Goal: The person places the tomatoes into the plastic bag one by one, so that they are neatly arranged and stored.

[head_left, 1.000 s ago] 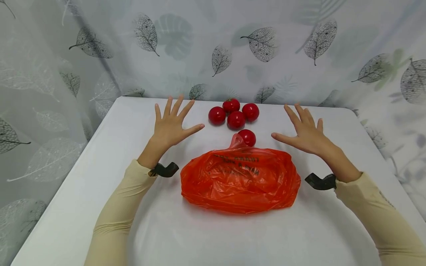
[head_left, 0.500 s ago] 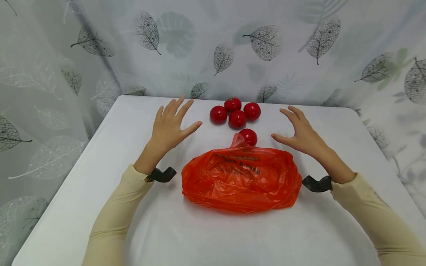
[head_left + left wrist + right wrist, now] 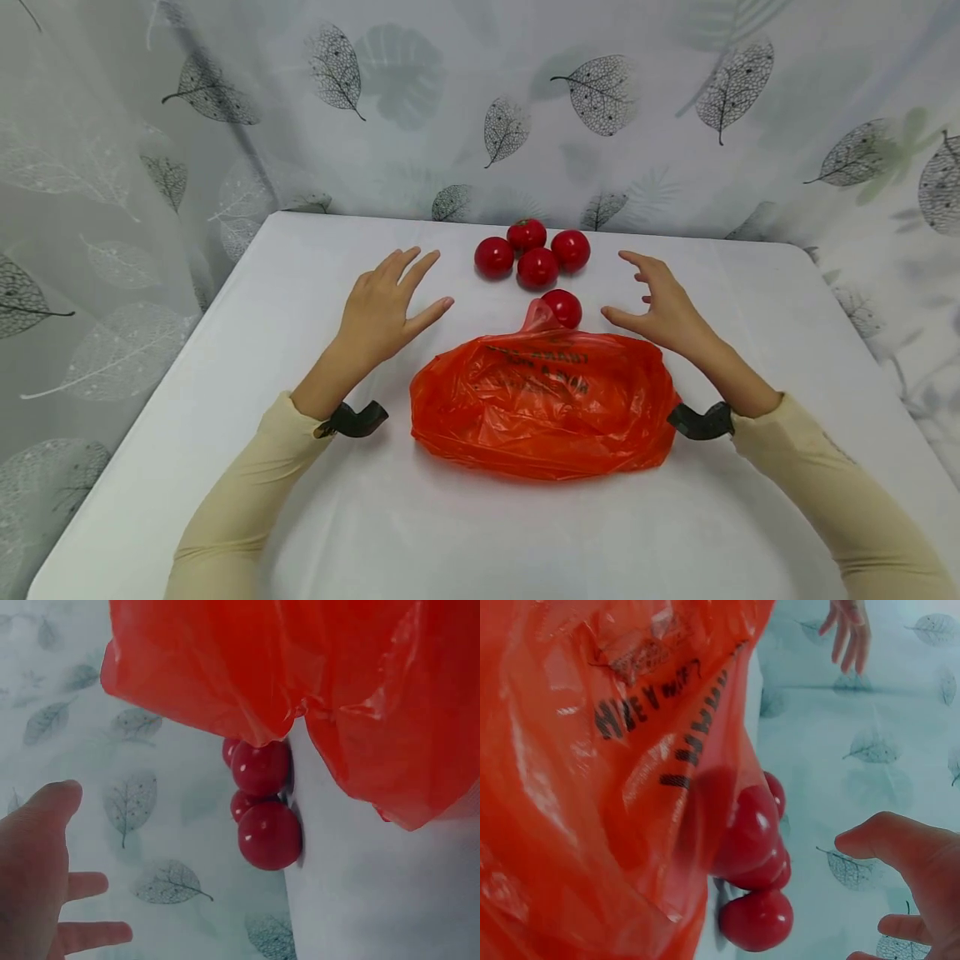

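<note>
An orange-red plastic bag [image 3: 540, 408] with dark printing lies flat on the white table, between the two forearms. Behind it sit several red tomatoes [image 3: 537, 268] in a cluster, and a single tomato [image 3: 562, 308] rests against the bag's far edge, by its handle. My left hand [image 3: 382, 308] hovers left of the tomatoes, fingers spread and relaxed, touching nothing. To the right of the bag and tomatoes, my right hand [image 3: 663, 304] is held in the air with its fingers loosely bent and nothing in it. Both wrist views show the bag and tomatoes close by.
A white table [image 3: 525, 533] spreads under everything. Behind and beside it hangs a pale curtain [image 3: 420, 100] printed with leaves. A black strap piece [image 3: 352, 419] juts from the left wrist, and another black piece [image 3: 701, 422] from the right.
Both hands have lowered slightly and their fingers have relaxed from a wide spread. The right hand has moved a little left, towards the tomatoes. Bag and tomatoes stay in place.
</note>
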Tool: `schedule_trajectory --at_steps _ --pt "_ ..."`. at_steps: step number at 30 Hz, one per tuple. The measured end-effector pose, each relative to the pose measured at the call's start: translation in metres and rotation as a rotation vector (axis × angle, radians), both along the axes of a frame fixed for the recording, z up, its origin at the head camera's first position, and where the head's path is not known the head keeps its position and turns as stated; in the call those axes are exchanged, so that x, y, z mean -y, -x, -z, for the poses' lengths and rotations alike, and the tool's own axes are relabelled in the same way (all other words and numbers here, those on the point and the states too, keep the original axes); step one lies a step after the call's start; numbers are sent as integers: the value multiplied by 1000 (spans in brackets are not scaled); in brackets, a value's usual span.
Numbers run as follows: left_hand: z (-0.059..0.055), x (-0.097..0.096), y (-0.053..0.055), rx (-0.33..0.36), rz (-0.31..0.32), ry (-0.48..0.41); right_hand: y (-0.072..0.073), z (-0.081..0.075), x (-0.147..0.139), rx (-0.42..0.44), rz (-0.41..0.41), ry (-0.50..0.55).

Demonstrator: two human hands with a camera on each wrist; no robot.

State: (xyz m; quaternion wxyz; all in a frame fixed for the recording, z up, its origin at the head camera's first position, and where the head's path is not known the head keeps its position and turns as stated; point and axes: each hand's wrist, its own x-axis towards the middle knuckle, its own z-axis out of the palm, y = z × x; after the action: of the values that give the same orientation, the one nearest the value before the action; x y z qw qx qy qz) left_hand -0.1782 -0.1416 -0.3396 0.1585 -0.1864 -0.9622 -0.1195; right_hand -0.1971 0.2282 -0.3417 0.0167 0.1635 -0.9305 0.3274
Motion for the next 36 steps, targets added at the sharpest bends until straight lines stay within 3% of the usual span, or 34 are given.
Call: schedule_trajectory --at_steps 6,11,15,21,29,32,36 --pt "4 -2 -11 -36 38 6 -1 10 8 21 2 52" --pt "6 -4 -20 -97 78 2 -2 18 12 -15 5 112" --pt "8 -5 -28 -80 104 -22 -2 22 15 -27 -16 155" --pt "10 -7 -44 58 151 -87 3 29 16 13 -67 209" --pt "16 -8 -66 403 165 -202 8 44 19 109 -86 269" --pt "22 -7 -70 453 182 -211 9 50 21 126 -91 282" --pt "29 -7 -74 465 202 -211 11 56 24 121 -105 289"
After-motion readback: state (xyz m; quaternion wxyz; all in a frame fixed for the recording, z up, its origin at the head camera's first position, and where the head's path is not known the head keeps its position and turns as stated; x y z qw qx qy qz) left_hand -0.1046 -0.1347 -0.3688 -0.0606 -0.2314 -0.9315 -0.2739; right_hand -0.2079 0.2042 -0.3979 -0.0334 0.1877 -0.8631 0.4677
